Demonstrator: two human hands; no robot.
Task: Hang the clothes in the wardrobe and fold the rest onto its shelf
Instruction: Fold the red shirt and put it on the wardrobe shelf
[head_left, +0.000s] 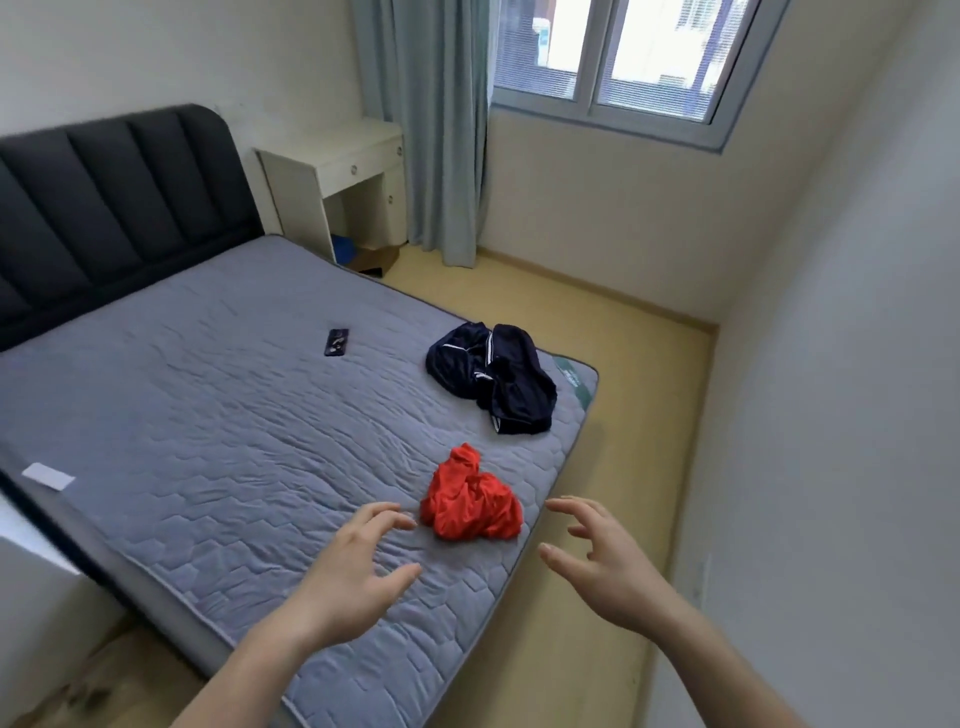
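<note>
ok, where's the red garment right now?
Head view: the red garment lies crumpled near the mattress foot edge, between the left hand and right hand, with the navy garment beyond it.

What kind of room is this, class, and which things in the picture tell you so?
Most likely a bedroom in a home. A bed with a grey quilted mattress and dark padded headboard fills most of it, a small white dressing table stands beside it, and crumpled clothes lie on the mattress.

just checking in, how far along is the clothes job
Nothing looks put away yet; no wardrobe is in view. In hand: nothing, though the left hand and right hand reach open toward the red garment on the mattress. Left: that and the crumpled navy garment.
</note>
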